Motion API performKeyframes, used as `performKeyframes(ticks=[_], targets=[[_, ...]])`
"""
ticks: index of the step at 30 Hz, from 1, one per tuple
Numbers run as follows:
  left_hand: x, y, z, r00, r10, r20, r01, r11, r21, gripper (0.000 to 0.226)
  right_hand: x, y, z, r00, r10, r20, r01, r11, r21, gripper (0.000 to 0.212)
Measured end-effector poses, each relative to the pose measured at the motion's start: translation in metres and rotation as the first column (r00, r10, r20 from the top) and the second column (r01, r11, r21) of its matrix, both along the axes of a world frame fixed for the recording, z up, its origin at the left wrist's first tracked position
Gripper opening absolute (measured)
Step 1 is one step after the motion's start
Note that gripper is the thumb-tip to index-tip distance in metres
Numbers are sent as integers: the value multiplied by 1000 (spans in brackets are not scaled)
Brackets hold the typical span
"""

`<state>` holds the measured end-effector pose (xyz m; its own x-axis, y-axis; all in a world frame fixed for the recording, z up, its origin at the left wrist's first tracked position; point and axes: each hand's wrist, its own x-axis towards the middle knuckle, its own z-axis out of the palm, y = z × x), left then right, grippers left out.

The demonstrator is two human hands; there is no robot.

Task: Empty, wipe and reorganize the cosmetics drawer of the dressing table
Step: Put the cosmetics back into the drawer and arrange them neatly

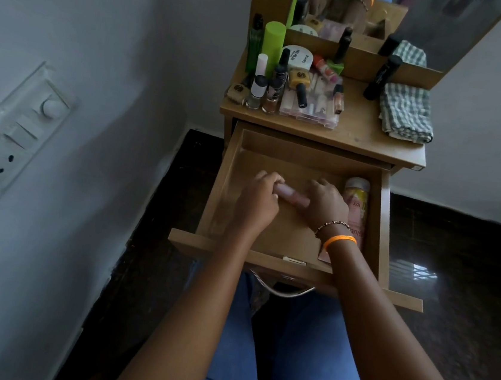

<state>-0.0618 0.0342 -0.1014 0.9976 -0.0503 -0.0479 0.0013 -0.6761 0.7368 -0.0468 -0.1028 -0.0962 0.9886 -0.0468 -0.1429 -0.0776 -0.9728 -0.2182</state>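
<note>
Both hands, left hand [259, 198] and right hand [325, 203], grip a pink tube [292, 194] beside the drawer's [221, 186] pink bottle [356, 208].

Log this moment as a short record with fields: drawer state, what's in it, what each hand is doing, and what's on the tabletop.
drawer: pulled open, mostly bare inside
in drawer: pink bottle lying along the right wall; pale pink tube held between both hands
left hand: grips the tube's left end
right hand: grips the tube's right end
tabletop: cluster of nail polish bottles and other cosmetics at left, clear plastic case, folded checked cloth at right, black bottle beside it
</note>
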Motion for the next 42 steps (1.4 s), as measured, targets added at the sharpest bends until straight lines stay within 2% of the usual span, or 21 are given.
performKeyframes(ticks=[2,4,9,16,19,21,24,27,29,32,35,39,42], targets=[[1,-7,-4,997,-56,-55,58,998,39,49,0,-5,-3,999,30,34,-31,999,30,24],[1,-10,-9,991,-94,-99,102,992,78,53,0,-10,-7,998,27,58,-31,996,79,19],[8,-11,-13,991,-94,-91,102,991,81,43,0,-23,-12,998,-59,-8,59,963,261,29],[11,-13,-17,987,-140,-78,147,985,94,44,0,-28,-19,989,-142,-30,145,943,300,29],[9,-13,-15,994,-102,-30,105,990,97,42,2,-25,-10,985,-155,74,115,915,388,23],[11,-12,-15,997,-70,10,68,992,110,40,9,-22,5,959,-200,200,93,891,445,16],[13,-10,-13,1000,-6,27,3,996,93,33,31,-15,30,877,-279,391,36,850,526,6],[12,-8,-8,998,10,68,-17,994,107,27,64,-10,48,796,-391,461,53,805,591,9],[10,-8,-6,996,7,89,-17,994,106,25,85,-7,58,765,-453,458,76,770,634,16],[11,-9,-7,997,1,83,-10,994,111,24,106,-3,65,766,-495,411,125,741,659,25],[10,-9,-11,997,0,80,-9,993,117,23,111,-4,62,744,-571,347,202,687,699,21],[9,-10,-9,995,21,100,-30,996,88,25,79,-6,61,668,-669,327,166,562,810,29],[10,-9,-5,991,40,125,-49,997,67,29,41,-4,50,671,-708,221,162,430,888,28]])
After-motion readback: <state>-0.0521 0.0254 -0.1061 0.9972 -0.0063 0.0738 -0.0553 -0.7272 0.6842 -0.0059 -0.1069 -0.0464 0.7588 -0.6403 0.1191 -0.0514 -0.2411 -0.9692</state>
